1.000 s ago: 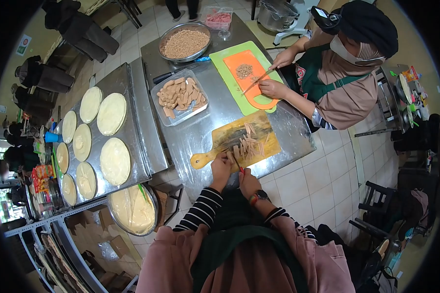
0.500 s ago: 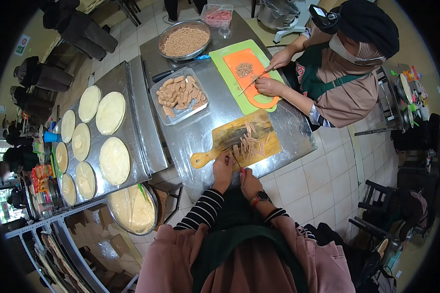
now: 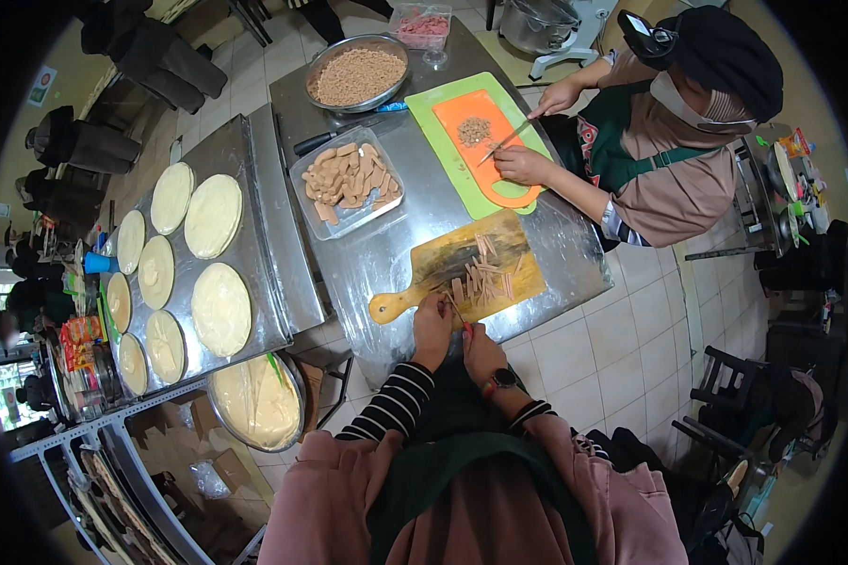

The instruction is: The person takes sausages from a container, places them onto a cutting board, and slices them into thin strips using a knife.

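A wooden cutting board [image 3: 428,273] with a round handle lies on the steel table, bearing thin brown-pink strips [image 3: 485,280]. My right hand [image 3: 482,352] is closed around the red handle of a knife [image 3: 468,329], whose blade rests at the board's near edge. Beside it my left hand [image 3: 432,325] is closed at that edge, its fingertips pinching a small piece of the same brown food next to the blade. Up and left of the board, a clear plastic box [image 3: 355,222] holds brown sausage-like pieces [image 3: 349,179].
Across the table a co-worker [image 3: 664,141] cuts on an orange board [image 3: 511,194] over a green board [image 3: 424,100]. A metal bowl [image 3: 398,87] of chopped brown food stands at the back. Pale dough rounds [image 3: 221,309] cover the left table [image 3: 266,273].
My hands have stayed nearly in place at the board. The co-worker's knife and hands have shifted slightly, and the co-worker's head has moved a little to the right.
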`<action>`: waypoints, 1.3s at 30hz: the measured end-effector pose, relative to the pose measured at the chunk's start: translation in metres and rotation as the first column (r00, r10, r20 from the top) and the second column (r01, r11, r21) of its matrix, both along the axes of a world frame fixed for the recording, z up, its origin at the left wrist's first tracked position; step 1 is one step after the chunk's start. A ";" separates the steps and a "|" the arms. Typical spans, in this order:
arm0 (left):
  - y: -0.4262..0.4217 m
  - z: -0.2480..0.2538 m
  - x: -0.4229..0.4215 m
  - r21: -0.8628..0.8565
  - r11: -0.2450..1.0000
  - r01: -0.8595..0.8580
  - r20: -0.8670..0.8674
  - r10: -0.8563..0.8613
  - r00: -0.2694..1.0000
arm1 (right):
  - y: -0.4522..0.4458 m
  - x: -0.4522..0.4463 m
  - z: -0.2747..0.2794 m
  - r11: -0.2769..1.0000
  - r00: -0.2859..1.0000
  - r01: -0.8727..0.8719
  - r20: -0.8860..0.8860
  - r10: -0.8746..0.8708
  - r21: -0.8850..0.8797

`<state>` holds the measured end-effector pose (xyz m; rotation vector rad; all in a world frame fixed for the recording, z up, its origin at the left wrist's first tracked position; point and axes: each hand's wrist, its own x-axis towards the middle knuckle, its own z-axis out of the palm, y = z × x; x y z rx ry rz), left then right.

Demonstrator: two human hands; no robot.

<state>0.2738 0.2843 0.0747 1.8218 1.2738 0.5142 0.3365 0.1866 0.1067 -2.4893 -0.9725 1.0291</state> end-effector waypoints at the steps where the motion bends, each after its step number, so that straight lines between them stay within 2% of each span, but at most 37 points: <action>1: 0.000 -0.001 0.000 -0.001 1.000 0.000 -0.001 0.000 1.000 | 0.000 -0.001 -0.001 1.000 1.000 0.006 0.014 -0.006 0.012; 13: -0.003 -0.003 0.001 -0.037 0.999 -0.035 0.025 0.036 0.999 | 0.007 0.001 -0.008 0.998 0.999 -0.031 0.012 0.032 -0.047; 15: -0.002 0.001 0.001 -0.090 0.994 -0.059 0.042 0.063 0.997 | -0.002 0.000 -0.009 0.998 1.000 -0.007 0.014 0.008 -0.064; 20: -0.004 -0.004 -0.001 -0.093 0.992 -0.086 0.106 0.095 0.990 | -0.025 0.003 -0.005 0.994 1.000 -0.006 0.015 0.008 -0.106; 25: -0.006 -0.012 -0.003 -0.058 0.995 -0.082 0.097 0.087 0.991 | -0.016 0.002 -0.003 1.000 1.000 0.013 -0.004 -0.013 -0.029; 28: -0.005 -0.012 -0.002 -0.130 0.987 -0.099 0.129 0.116 0.985 | -0.008 0.001 -0.001 1.000 1.000 0.015 -0.016 -0.015 0.002; 37: -0.005 -0.010 -0.001 -0.147 0.982 -0.118 0.070 0.129 0.989 | -0.002 0.000 0.002 1.000 1.000 0.001 -0.006 -0.001 0.009; 39: -0.005 -0.010 0.000 -0.164 0.970 -0.179 0.048 0.189 0.981 | -0.002 0.001 0.000 1.000 1.000 -0.008 -0.003 0.008 0.011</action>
